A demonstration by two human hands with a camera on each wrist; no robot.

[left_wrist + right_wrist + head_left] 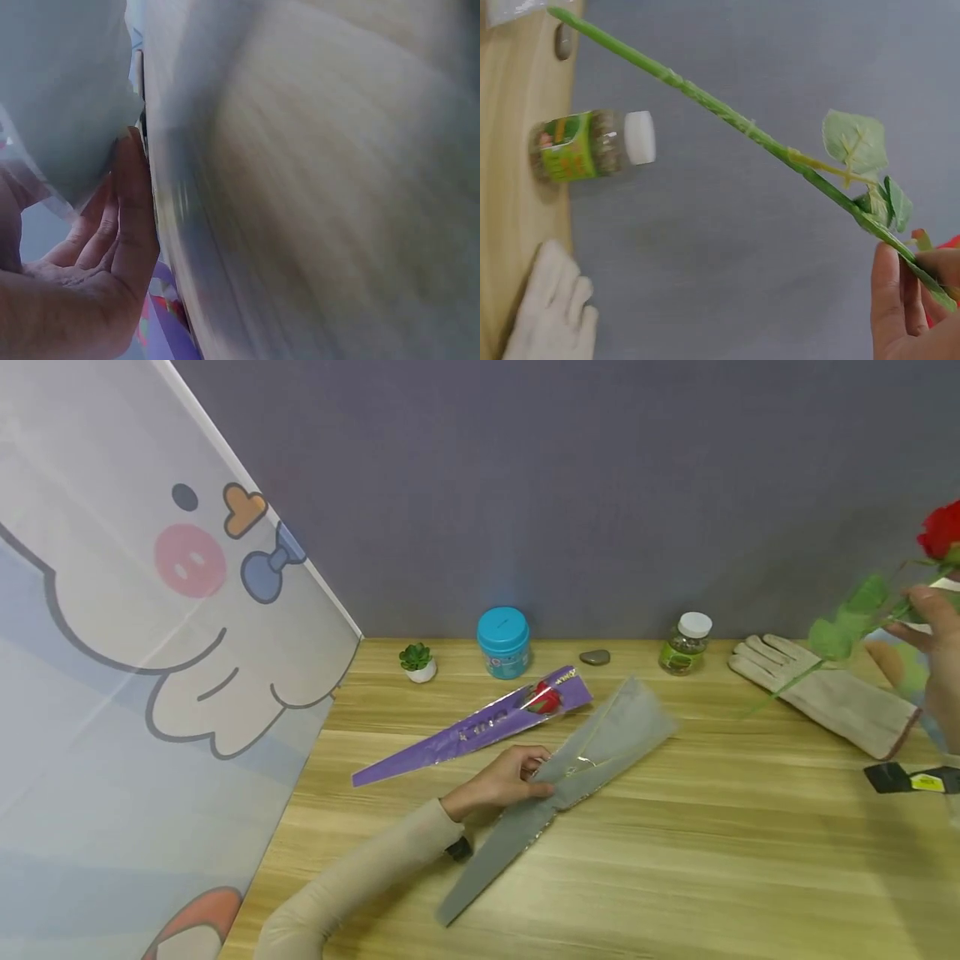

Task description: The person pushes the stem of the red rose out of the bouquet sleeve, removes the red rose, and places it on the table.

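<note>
In the head view, my left hand (pixel 508 781) pinches the edge of a grey flower wrapping sleeve (pixel 615 739), which slants across the table with its narrow tip toward me. The left wrist view has the sleeve (pixel 67 82) between thumb and fingers, close to the wood. At the far right my right hand (pixel 941 652) holds a red rose (pixel 939 533) by its stem, just below the bloom. Its long green stem (pixel 727 114) and leaves stretch out free in the right wrist view, with the bloom mostly cut off at the frame edge. A purple-wrapped rose (pixel 480 722) lies beyond the left hand.
Along the back stand a small succulent (pixel 418 663), a blue lidded tub (pixel 503 643), a grey stone (pixel 595 657) and a jar with white cap (pixel 684 645). A pale work glove (pixel 832 697) lies at the right. A grey wall (pixel 585 502) rises behind the table.
</note>
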